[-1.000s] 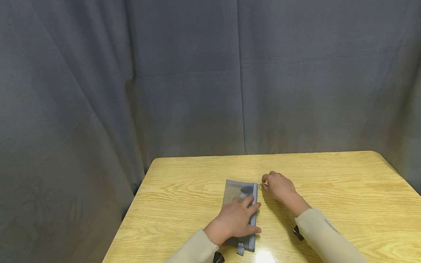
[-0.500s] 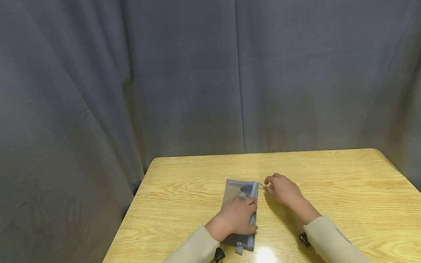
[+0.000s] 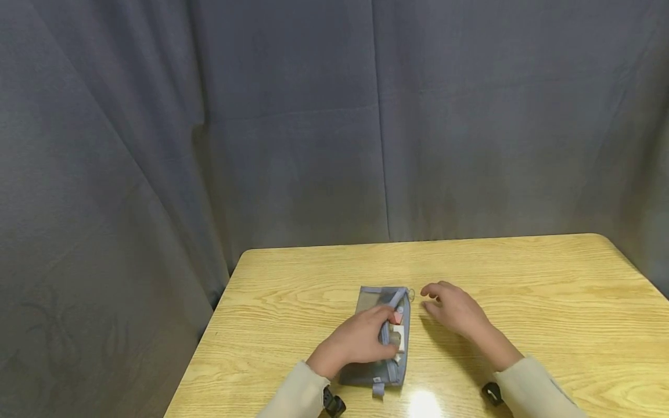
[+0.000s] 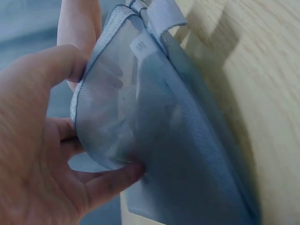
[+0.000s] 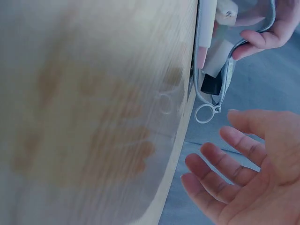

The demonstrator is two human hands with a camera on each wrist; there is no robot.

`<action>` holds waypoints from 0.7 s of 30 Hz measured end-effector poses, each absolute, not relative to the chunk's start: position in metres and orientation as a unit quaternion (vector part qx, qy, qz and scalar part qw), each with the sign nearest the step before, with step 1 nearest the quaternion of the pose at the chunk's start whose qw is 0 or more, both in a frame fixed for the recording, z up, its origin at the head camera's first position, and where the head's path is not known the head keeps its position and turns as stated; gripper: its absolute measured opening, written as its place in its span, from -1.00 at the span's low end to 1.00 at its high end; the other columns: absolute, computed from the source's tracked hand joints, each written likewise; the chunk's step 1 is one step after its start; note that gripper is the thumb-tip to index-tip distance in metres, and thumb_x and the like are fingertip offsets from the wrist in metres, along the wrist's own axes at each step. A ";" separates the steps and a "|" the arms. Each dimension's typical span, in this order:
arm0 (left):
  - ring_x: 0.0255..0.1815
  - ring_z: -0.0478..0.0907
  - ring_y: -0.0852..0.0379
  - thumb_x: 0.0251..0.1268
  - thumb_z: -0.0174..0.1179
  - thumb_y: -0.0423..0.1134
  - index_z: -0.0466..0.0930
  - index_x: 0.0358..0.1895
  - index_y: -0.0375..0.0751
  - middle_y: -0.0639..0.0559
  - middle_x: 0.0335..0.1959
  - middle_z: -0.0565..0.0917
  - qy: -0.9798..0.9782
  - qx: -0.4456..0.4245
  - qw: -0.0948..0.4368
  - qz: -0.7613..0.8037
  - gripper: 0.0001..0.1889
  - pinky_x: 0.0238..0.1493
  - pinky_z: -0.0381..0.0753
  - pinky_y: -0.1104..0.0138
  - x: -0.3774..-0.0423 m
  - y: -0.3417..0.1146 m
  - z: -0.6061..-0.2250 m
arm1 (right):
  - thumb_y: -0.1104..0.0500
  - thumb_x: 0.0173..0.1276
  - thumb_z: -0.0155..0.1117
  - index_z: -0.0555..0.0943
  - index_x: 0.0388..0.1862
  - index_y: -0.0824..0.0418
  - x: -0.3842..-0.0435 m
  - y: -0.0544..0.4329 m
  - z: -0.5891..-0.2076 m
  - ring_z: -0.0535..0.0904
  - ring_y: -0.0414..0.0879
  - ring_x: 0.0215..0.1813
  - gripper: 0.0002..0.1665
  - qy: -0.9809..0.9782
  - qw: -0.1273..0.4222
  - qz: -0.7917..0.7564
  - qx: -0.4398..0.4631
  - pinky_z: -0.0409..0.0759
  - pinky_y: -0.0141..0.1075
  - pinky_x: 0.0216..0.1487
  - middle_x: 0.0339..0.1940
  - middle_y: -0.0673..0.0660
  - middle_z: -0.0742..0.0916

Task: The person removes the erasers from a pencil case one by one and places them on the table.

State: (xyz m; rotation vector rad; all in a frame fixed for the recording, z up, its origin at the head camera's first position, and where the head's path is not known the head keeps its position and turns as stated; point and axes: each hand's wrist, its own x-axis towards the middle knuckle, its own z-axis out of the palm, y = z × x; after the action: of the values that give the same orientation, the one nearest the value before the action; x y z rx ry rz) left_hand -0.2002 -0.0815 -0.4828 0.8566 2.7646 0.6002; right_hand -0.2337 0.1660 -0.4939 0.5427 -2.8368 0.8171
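Observation:
A blue-grey mesh zip pouch [image 3: 364, 374] lies on the table with its zipped edge parted. My left hand [image 3: 355, 339] grips the upper edge of its opening and lifts it, thumb and fingers curled over the rim in the left wrist view. Inside show a white stick with a pink end [image 5: 205, 28], a whitish block [image 5: 218, 58] and a black piece [image 5: 212, 85]. A ring-shaped zipper pull [image 5: 205, 114] hangs at the far end of the zip. Close beside that ring, my right hand [image 3: 457, 310] hovers with loosely spread fingers, holding nothing.
The light wood table [image 3: 292, 302] spreads around the pouch. Behind and to the left hang dark blue-grey curtains [image 3: 292, 145]. A small fabric tab [image 3: 378, 389] sticks out from the pouch's near end.
My left hand has gone from lying flat on the pouch to lifting its opening edge, so the contents now show. The right hand has let go of the zipper ring and drawn slightly right.

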 end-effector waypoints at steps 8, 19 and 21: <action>0.26 0.44 0.25 0.25 0.28 0.07 0.47 0.15 0.05 0.20 0.35 0.45 0.912 0.264 0.113 0.293 -0.54 0.13 0.53 0.30 -0.203 -0.095 -0.493 | 0.19 0.38 0.37 0.69 0.04 0.21 -0.227 0.164 -0.494 0.70 0.07 -0.07 -0.72 -0.929 0.056 0.317 0.182 0.67 -0.03 -0.07 -0.08 0.15 0.76; 0.45 0.34 0.06 0.33 0.27 -0.05 0.48 0.13 -0.07 0.09 0.47 0.40 0.864 0.266 0.154 0.399 -0.61 0.26 0.46 0.20 -0.206 -0.112 -0.502 | 0.15 0.37 0.39 0.62 0.17 0.23 -0.216 0.160 -0.494 0.68 -0.07 -0.15 -0.59 -0.895 0.004 0.403 0.190 0.67 -0.15 -0.12 -0.15 0.12 0.75; 0.48 0.31 0.03 0.33 0.27 -0.08 0.48 0.14 -0.07 0.09 0.48 0.40 0.859 0.268 0.155 0.408 -0.62 0.33 0.42 0.14 -0.207 -0.115 -0.504 | 0.13 0.38 0.40 0.61 0.18 0.22 -0.214 0.159 -0.494 0.68 -0.09 -0.15 -0.57 -0.890 -0.008 0.413 0.192 0.66 -0.18 -0.11 -0.15 0.10 0.74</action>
State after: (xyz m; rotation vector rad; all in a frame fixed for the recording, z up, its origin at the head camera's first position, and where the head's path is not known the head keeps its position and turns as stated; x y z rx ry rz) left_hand -0.2065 -0.1147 -0.5036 0.7684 2.4607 1.1702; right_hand -0.2142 0.1595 -0.4937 0.6078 -2.8112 1.3040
